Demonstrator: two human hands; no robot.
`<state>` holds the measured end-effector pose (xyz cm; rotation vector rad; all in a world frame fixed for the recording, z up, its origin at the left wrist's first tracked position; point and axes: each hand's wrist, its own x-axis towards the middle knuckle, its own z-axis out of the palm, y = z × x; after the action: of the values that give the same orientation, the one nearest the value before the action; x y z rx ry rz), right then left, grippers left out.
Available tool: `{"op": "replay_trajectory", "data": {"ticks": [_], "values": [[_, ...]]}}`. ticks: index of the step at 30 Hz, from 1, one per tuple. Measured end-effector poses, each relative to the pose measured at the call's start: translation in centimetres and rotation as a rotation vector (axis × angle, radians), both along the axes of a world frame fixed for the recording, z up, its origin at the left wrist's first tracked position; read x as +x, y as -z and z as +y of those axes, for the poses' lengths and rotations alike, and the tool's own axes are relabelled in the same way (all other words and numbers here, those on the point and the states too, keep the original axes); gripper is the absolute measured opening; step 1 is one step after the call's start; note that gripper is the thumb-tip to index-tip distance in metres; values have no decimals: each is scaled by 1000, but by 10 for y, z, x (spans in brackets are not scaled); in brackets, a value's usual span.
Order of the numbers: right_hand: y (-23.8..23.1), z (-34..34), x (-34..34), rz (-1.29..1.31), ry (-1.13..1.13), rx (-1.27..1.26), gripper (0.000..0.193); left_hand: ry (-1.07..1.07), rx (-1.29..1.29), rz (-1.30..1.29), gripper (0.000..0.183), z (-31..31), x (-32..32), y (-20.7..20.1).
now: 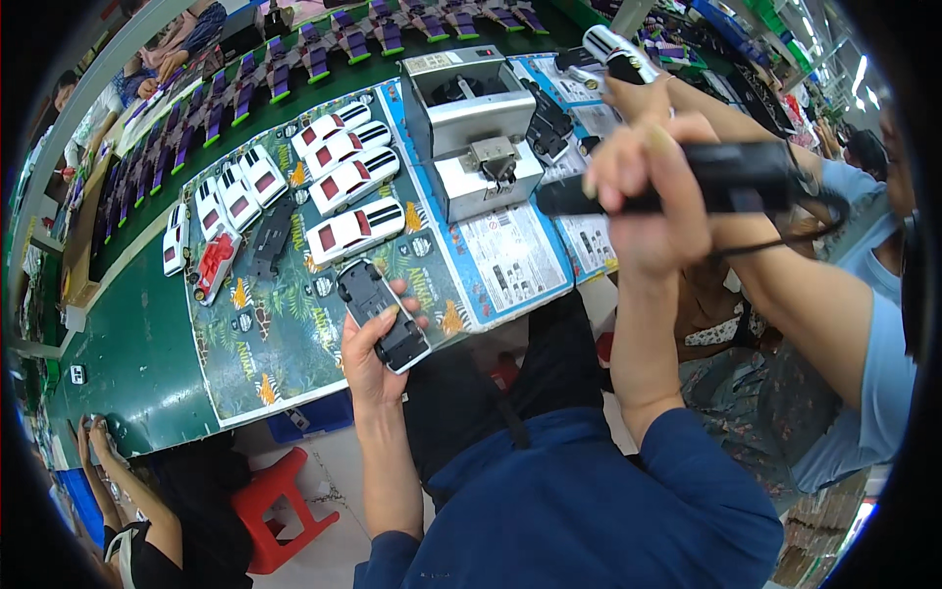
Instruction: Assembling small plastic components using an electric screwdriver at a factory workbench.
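My left hand grips a toy car turned wheels-up, its black chassis facing me and a white edge showing below. In my raised right hand is a black powered screwdriver with a dark cord, its slim end pointing left. It is well apart from the car. White toy cars with black stripes stand in groups on the printed sheet to the left. Among them lie a red car part and a loose black chassis.
A metal box-shaped machine stands past my hands. To the right, a co-worker's hand holds a white toy car. Purple-and-black pieces line the green belt behind. A red stool stands lower left, near another worker's arms.
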<state>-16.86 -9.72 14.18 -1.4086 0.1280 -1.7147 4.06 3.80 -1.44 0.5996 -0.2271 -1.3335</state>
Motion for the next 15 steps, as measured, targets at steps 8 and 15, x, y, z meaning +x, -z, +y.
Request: {"op": "replay_trajectory", "data": {"ticks": [8,15], "values": [[-7,25,-34,114,-141,45,15,15,-2,-57,45,3,-4,-2],[-5,29,-36,170,-139,88,15,9,-1,-41,45,5,-7,-4]]}}
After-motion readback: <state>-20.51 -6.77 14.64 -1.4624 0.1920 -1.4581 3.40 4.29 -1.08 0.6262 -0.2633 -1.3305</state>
